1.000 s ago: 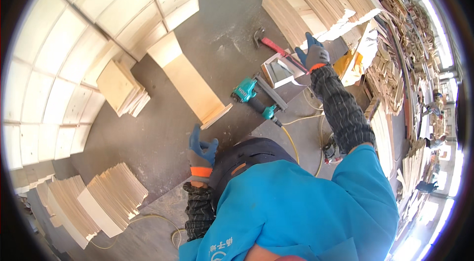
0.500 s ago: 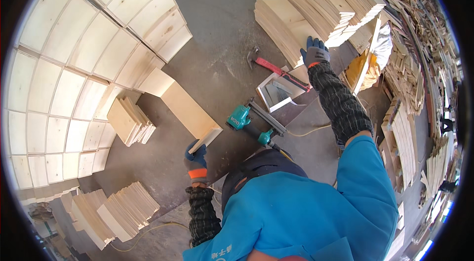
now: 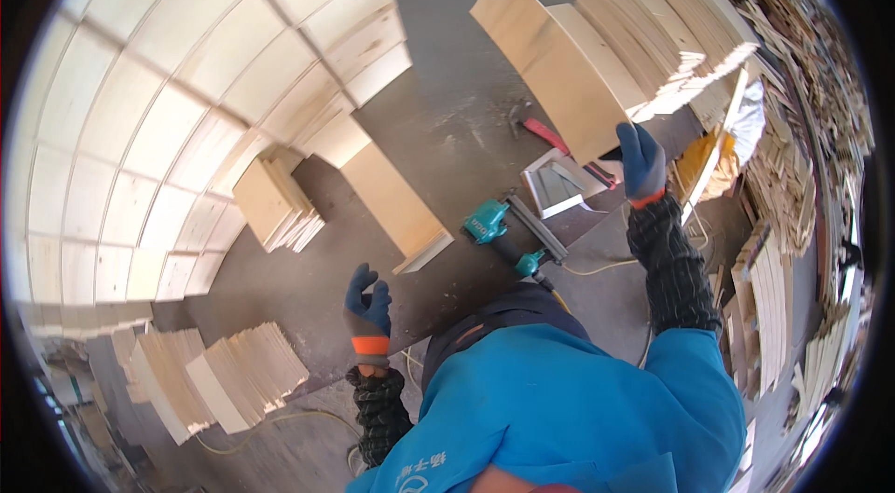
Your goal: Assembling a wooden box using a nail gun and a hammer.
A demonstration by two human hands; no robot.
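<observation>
My right hand, in a blue and grey glove, is closed on the near end of a long wooden board. The board is raised at an angle over the table, in front of the board stacks. My left hand, gloved alike, holds nothing, its fingers apart. It is just short of a joined wooden piece, a long board with shorter boards at its ends. Right of that piece lies a teal nail gun. A hammer with a red handle is partly hidden by the raised board.
An open box holding metal strips lies beyond the nail gun. Wooden boxes form a tall wall at left. Short boards are stacked before it, more boards at lower left. Tall board stacks stand at far right.
My right hand has taken a board from the stack and drawn it nearer. The left hand has let go of the joined piece. The whole view has shifted a little.
</observation>
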